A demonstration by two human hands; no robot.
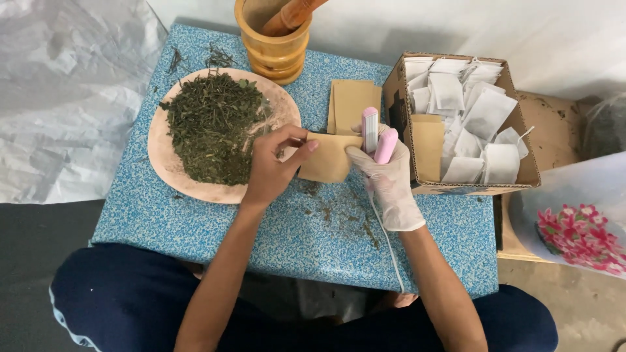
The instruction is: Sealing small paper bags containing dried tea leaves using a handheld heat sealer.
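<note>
My left hand (272,164), bare, pinches the left edge of a small brown paper pouch (328,160) held above a blue speckled table (195,221). My right hand (388,181), in a white glove, grips a pink and white handheld sealer (378,137) whose jaws clamp the pouch's right edge. A white cord (386,238) runs from the sealer down toward me. Just left of my left hand lies a pink plate (163,153) heaped with dried green herbs (212,127).
A stack of brown pouches (351,101) lies behind my hands. A cardboard box (521,156) of white filter bags and brown pouches stands at the right. A wooden mortar with pestle (274,36) stands at the table's back. Herb crumbs (339,215) dot the table. White plastic sheet at left, floral bag at right.
</note>
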